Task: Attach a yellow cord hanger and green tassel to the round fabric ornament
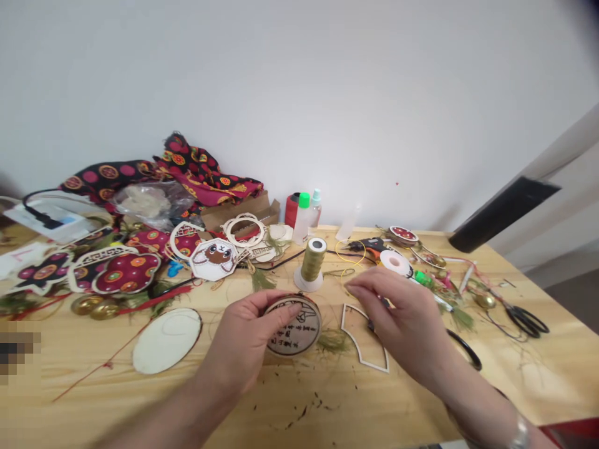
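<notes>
My left hand (255,327) holds a round wooden disc (294,337) with dark characters and a line drawing on its face, the thumb lying over its upper part. To the right, my right hand (390,305) is raised over the table with thumb and forefinger pinched together; what they hold, if anything, is too small to make out. A yellow loop (350,251) lies just beyond those fingertips. Behind the disc stands a spool of olive-gold thread (313,260). A white-edged curved frame (362,346) lies below my right hand.
A pale oval (167,341) lies at left, before patterned ornaments (126,272) and bunched fabric (201,171). Bottles (303,218) stand at the back. At right are a glue gun (372,245), black-handled scissors (526,320) and a black roll (503,214).
</notes>
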Demonstrator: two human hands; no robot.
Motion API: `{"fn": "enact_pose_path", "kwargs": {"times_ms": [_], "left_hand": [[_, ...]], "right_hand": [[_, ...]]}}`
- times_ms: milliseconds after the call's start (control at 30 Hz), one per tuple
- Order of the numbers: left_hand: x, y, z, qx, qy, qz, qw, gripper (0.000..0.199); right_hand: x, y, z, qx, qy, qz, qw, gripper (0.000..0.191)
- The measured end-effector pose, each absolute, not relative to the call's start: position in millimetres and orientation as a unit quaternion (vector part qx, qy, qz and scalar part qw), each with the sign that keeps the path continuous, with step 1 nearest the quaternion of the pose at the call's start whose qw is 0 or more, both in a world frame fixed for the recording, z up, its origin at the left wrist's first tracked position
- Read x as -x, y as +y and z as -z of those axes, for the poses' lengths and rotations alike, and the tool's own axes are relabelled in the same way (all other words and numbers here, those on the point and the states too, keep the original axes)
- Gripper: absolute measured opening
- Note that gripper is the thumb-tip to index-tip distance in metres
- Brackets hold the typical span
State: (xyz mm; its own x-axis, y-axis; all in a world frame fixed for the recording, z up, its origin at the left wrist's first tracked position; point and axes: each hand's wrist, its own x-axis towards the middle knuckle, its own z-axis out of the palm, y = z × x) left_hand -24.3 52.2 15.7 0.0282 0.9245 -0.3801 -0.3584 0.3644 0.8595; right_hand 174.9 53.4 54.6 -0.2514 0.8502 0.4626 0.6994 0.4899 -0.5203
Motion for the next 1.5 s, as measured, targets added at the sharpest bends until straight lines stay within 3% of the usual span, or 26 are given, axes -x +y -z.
{"fn": "enact_pose_path", "kwargs": {"times_ms": [100, 267, 1133, 1500], "left_hand": [[19.1, 52.8, -25.0, -0.305, 0.486, -0.471, 0.67, 0.017], [11.6, 60.8, -13.1, -0.312, 0.482, -0.499, 0.649, 0.017], [13.6, 61.1, -0.1, -0.307, 0.476, -0.515, 0.643, 0.016], [14.6, 60.1, -2.0, -0.302, 0.476, -0.522, 0.64, 0.017]], "right_hand": [[-152.3, 73.0, -46.5, 0.45, -0.742, -0.171, 0.466, 0.015], [-149.0, 86.7, -16.8, 0.435, -0.711, -0.211, 0.51, 0.012], [-142.8, 72.6, -4.5, 0.357, -0.807, 0.001, 0.47, 0.025], [-144.3, 69.7, -4.6, 0.342, -0.816, 0.023, 0.465, 0.026]]}}
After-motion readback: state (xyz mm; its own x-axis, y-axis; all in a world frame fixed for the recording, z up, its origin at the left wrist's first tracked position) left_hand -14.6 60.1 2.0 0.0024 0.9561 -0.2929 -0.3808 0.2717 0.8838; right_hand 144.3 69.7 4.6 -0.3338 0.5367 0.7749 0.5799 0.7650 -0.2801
